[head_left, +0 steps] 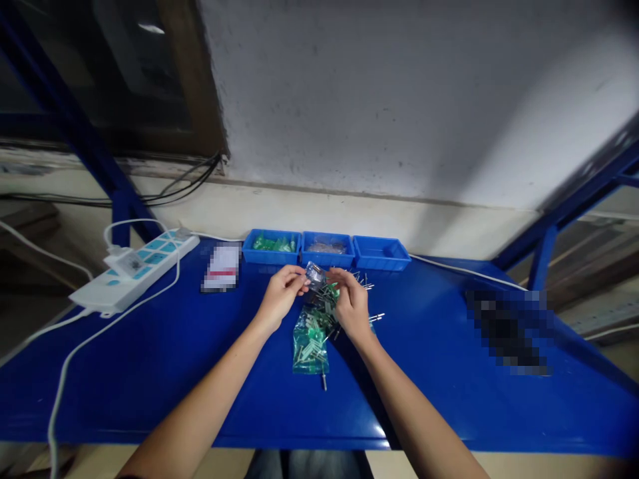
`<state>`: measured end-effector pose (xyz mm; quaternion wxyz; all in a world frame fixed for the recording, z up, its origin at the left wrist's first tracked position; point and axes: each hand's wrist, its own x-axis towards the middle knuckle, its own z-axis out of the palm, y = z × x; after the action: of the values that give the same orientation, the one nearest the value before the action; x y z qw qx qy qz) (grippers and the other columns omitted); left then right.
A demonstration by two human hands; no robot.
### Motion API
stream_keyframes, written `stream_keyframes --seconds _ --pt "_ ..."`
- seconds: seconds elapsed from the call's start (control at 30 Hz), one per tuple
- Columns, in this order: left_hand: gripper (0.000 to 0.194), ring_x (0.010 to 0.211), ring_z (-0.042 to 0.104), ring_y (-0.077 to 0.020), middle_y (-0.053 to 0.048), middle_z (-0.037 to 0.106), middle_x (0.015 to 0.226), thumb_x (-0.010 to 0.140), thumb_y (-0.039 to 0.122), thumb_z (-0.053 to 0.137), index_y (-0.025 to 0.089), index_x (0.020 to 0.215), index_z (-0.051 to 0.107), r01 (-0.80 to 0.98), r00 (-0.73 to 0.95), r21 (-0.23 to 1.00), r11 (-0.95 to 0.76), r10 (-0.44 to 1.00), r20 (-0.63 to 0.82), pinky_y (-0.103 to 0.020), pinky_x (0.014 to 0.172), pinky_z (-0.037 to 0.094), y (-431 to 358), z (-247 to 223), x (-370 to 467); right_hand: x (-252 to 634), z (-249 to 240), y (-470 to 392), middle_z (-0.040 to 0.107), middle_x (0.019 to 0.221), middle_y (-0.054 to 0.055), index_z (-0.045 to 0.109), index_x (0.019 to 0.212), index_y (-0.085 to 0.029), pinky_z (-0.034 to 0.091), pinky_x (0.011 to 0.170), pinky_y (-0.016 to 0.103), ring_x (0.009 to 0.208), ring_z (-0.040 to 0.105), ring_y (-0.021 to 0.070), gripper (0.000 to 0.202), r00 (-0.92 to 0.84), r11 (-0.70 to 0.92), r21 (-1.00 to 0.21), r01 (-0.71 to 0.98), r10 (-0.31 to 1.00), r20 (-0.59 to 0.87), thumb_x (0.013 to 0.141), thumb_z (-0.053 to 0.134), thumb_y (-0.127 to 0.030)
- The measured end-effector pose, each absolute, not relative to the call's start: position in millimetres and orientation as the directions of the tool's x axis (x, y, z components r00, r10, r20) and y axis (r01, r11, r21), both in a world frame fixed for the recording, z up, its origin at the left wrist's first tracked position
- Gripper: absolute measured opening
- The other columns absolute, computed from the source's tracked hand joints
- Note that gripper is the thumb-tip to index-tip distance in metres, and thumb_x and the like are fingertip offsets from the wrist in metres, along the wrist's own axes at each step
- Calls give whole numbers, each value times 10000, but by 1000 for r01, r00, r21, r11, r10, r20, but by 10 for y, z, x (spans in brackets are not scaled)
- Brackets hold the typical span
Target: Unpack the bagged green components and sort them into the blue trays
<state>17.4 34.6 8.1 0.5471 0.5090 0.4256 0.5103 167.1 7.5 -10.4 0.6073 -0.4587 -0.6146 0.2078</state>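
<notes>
A small clear plastic bag is stretched between my two hands, above the middle of the table. My left hand pinches its left side with thumb and fingers. On the other side, the fingers of my right hand close on the bag's right edge. Beneath them lies a heap of thin metal pins that look like rivets, partly hidden by my right hand. Closer to me is a green-tinted plastic bag with several of these pieces in or on it. One loose rivet-like pin lies just in front of it.
Three blue bins stand along the wall: one with green bags, one with clear bags, and a right one. A white power strip with cables lies left. Blurred-out objects rest on the blue table at both sides.
</notes>
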Motion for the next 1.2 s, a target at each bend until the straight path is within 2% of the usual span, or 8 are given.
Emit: stream_keyframes --seconds 0.13,0.37,0.6,0.73,0.83,0.97,1.07,1.2 --pt "158 604 589 -112 -14 653 703 741 254 601 158 860 559 -85 156 995 -55 985 68 -224 585 429 328 39 216 1689 -93 74 650 777 27 562 1008 -174 468 668 291 670 599 149 324 236 448 -861 242 833 500 789 330 -116" --pt "147 675 618 -141 -20 635 748 779 291 574 171 853 535 -4 97 976 -216 972 216 -251 630 479 343 -45 229 1706 -50 75 512 545 -37 585 903 -172 371 515 246 493 484 134 294 293 328 -894 306 861 416 763 327 -150" --pt "50 906 625 -184 -64 649 937 793 234 535 186 802 546 141 58 882 -450 893 446 -283 762 487 234 15 283 1676 13 34 504 508 -37 602 865 -171 346 492 246 456 453 134 296 268 252 -918 305 903 337 740 335 -161" --pt "63 923 616 -182 -67 642 952 793 198 512 193 748 556 163 36 836 -523 850 525 -290 801 485 164 78 294 1625 12 47 524 520 -30 614 893 -162 359 483 250 451 458 135 308 225 232 -938 258 930 292 718 361 -171" --pt "56 938 612 -181 -68 626 984 798 202 518 192 754 551 118 5 851 -512 857 515 -292 814 483 158 92 284 1604 18 71 578 573 -14 605 938 -156 394 520 257 513 522 146 319 188 190 -980 63 962 199 706 388 -189" --pt "66 896 628 -172 -65 618 1014 793 230 549 184 760 515 -42 -35 902 -430 903 429 -296 798 489 195 91 263 1599 66 62 624 643 12 609 916 -159 376 523 249 573 573 149 243 -18 31 -966 -255 999 37 745 473 -266" --pt "108 815 638 -159 -44 646 912 772 242 578 181 755 491 -151 -77 920 -360 933 352 -286 762 499 222 99 256 1579 108 20 608 647 1 619 837 -170 337 506 224 579 560 124 182 -142 -31 -952 -305 990 13 732 593 -316" --pt "174 724 629 -142 -14 653 808 751 255 602 191 893 526 -222 -33 944 -246 969 244 -246 652 493 247 103 257 1553 121 2 564 576 -27 589 710 -174 294 478 211 509 496 92 156 -80 -4 -951 -310 997 22 669 670 -301"
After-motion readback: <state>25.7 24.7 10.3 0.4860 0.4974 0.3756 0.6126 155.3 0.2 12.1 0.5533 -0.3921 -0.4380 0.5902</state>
